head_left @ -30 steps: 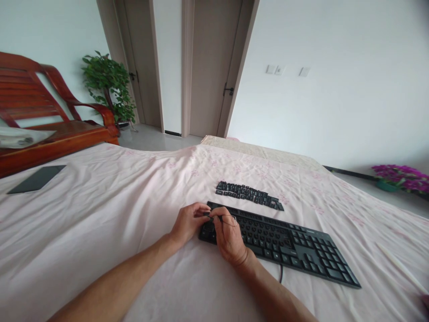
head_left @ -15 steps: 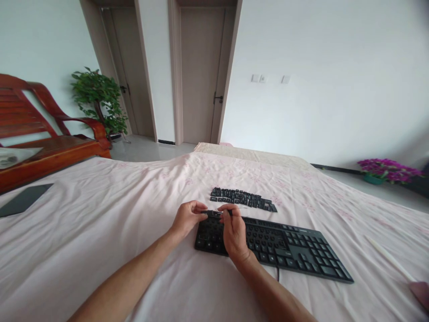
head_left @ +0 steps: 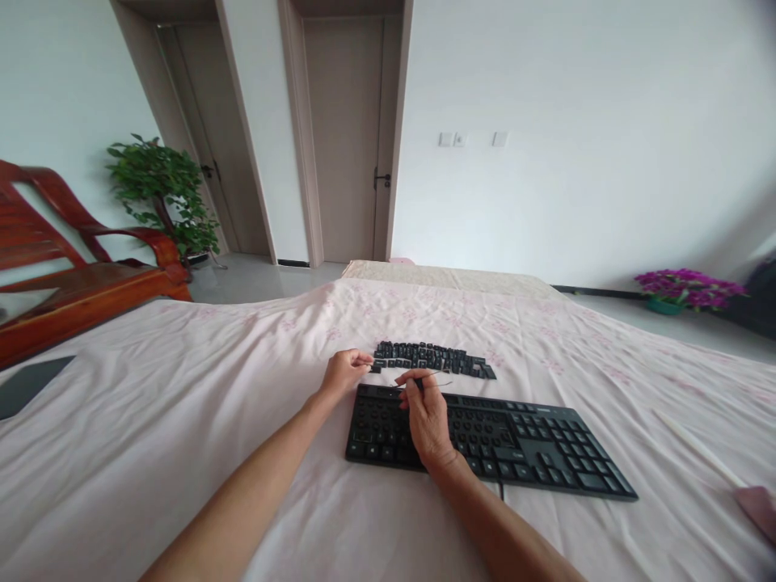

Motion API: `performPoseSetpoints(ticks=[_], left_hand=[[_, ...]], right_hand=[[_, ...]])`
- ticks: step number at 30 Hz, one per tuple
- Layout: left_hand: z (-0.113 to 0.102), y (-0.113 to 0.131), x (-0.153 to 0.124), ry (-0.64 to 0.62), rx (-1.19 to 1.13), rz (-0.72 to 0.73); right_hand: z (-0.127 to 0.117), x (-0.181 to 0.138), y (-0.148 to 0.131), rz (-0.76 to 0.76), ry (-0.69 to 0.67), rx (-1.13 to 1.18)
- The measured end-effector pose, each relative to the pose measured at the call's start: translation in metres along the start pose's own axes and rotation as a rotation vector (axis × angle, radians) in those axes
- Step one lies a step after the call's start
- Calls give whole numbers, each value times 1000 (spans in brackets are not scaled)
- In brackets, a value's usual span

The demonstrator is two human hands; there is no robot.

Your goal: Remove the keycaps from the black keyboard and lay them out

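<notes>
A black keyboard [head_left: 537, 453] lies on the cloth, slightly angled, with many keycaps off its left and middle part. Just beyond it, loose black keycaps [head_left: 424, 356] are laid out in rows. My left hand [head_left: 347, 372] is closed in a pinch at the near left end of these rows, its fingertips on a small black keycap [head_left: 376, 369]. Over the keyboard's upper left part, my right hand [head_left: 428, 420] is closed around a keycap puller [head_left: 441, 380] with thin wire ends. Its handle is mostly hidden by the fingers.
A pink-flowered cloth [head_left: 291, 501] covers the surface. A dark flat object [head_left: 33, 386] lies at the left, and a white stick with a pink end [head_left: 697, 446] at the right. Beyond are a wooden bench [head_left: 90, 283], a green plant [head_left: 161, 190] and purple flowers [head_left: 691, 287].
My left hand has moved from the keyboard's top left corner up to the loose keycap rows, with a keycap at its fingertips. My right hand stays over the keyboard, still gripping the keycap puller.
</notes>
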State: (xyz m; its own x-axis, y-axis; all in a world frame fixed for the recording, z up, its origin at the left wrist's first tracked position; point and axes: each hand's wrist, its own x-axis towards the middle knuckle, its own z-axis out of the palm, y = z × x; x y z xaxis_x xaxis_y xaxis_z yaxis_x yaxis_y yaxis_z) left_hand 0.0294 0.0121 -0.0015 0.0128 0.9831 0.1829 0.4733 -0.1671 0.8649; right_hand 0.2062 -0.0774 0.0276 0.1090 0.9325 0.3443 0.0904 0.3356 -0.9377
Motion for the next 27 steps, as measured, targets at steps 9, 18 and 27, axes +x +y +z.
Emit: performPoseSetpoints(ticks=[9,18,27], left_hand=[[6,5,2,-12,159,-15],[8,9,0,27,252,-37],[11,10,-3,73,256,-39]], right_hand=[[-2,0,-1,4,-16,-13],[-2,0,2,-29,-9,-66],[-3,-1,2,-43,-18,-89]])
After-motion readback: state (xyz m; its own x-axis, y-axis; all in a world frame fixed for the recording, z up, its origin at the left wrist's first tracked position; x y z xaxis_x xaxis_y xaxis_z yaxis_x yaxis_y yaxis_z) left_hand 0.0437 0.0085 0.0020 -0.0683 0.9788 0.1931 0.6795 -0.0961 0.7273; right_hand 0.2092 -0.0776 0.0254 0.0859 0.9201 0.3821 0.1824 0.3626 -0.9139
